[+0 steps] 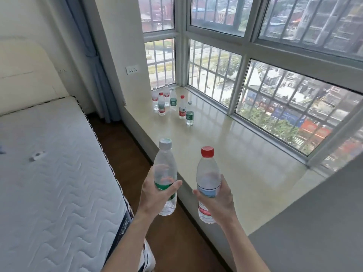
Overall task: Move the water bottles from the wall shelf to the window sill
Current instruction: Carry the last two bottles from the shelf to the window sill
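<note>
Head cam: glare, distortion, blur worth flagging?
Head view: daylight from the barred window; the glossy pale window sill shows soft pane reflections, nothing blown out; fisheye bows the frames; the cluster of clear plastic bottles at the far end is soft, labels unreadable; the grey-capped clear bottle in the left hand and red-capped clear bottle in the right hand are sharp.

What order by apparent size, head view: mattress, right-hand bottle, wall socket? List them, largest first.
1. mattress
2. right-hand bottle, enlarged by nearness to the camera
3. wall socket, farther off, so its true size against the bottle is unsure
</note>
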Demonstrator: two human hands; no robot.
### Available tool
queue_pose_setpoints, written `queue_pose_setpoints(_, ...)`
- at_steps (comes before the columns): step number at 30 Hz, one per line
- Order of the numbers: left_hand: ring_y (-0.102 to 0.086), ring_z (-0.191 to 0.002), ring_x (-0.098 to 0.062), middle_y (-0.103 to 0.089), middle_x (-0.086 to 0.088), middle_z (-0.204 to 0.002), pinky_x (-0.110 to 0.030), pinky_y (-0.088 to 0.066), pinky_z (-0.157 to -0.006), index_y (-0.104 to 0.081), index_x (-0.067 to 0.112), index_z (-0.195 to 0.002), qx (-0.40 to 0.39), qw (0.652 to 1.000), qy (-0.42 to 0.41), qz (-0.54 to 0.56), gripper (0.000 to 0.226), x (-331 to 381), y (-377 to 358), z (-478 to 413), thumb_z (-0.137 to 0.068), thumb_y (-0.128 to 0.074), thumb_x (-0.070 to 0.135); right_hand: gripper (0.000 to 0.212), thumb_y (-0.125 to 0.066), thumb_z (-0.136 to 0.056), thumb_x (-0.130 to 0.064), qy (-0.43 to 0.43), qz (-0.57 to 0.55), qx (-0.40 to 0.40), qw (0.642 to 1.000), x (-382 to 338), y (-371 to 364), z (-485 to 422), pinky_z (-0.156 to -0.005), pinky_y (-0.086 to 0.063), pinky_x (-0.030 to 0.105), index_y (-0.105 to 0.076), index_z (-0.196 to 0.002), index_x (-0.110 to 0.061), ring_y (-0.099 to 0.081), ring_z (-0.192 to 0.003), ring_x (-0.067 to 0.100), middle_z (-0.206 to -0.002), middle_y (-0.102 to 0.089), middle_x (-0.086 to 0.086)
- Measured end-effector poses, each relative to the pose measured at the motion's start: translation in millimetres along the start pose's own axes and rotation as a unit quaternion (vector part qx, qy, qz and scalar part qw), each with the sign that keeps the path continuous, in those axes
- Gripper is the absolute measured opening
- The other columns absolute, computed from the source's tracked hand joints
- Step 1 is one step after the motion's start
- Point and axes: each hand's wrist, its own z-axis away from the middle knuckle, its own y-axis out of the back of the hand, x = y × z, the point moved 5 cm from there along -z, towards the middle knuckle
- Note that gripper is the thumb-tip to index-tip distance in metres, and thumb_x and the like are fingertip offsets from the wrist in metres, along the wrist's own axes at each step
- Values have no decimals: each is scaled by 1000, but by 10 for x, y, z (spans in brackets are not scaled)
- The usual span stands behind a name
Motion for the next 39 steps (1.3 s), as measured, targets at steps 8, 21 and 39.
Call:
queue_pose_setpoints(8,-61,-102,-11,-60,10,-106,-15,-54,-78,-52,25,-118,74,996,49,-10,59,-269,99,-556,-70,-84,36,47,-89,-66,-38,10,2,-79,997,1,-475,-800,-70,-56,27,-55,-99,-36,-68,-79,7,-87,-67,-10)
queue_pose_setpoints(21,-53,-95,7,-52,24,-106,7,-36,-69,-46,29,-121,206,975,84,-28,61,-804,999,-2019,-73,-84,26,39,-89,-71,-28,33,2,-208,978,-423,-2007,-2277,-69,-58,33,-57,-95,-26,-69,-72,12,-80,-69,-3)
queue_pose_setpoints(39,-54,-106,10,-56,31,-109,-6,-46,-81,-46,50,-112,202,975,95,-16,59,-1426,2229,-4633,-71,-86,33,43,-88,-71,-31,46,-9,-225,973,-1154,-4138,-4339,-72,-56,27,-59,-104,-33,-70,-80,6,-89,-72,-7)
